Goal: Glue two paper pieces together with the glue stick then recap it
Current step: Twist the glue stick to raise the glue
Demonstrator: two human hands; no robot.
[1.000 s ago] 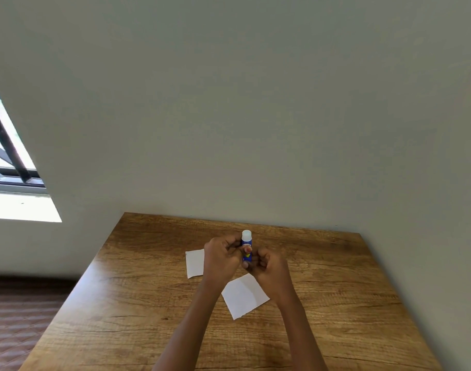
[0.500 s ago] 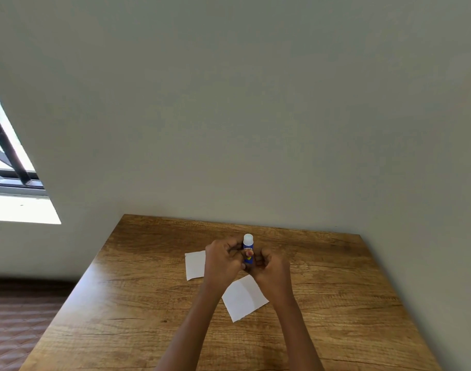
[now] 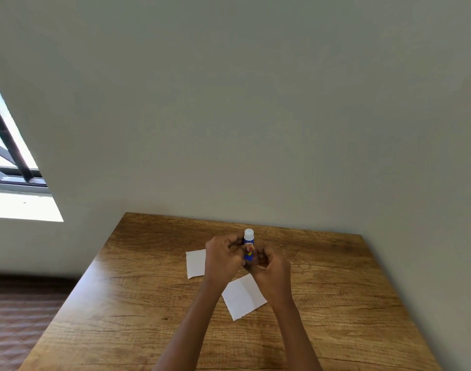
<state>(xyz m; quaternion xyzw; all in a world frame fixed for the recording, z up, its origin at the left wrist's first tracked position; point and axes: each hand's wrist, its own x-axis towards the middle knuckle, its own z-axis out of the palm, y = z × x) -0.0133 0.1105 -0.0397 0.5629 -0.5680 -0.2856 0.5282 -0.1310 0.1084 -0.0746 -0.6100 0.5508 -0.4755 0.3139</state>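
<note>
A small blue glue stick [image 3: 248,246] with a white top stands upright above the wooden table [image 3: 138,303]. My left hand [image 3: 222,259] and my right hand [image 3: 271,269] both grip its blue body from either side. Whether the white top is a cap or bare glue I cannot tell. Two white paper pieces lie flat on the table: one paper piece [image 3: 195,263] left of my left hand, partly hidden by it, and a second paper piece [image 3: 242,297] nearer to me between my forearms.
A plain grey wall [image 3: 255,116] rises right behind the table's far edge. A window [image 3: 6,167] is at the left, and a brown patterned floor [image 3: 17,330] lies beyond the table's left edge.
Both hands have kept hold of the glue stick. The hands and stick have shifted only slightly; the papers lie where they were.
</note>
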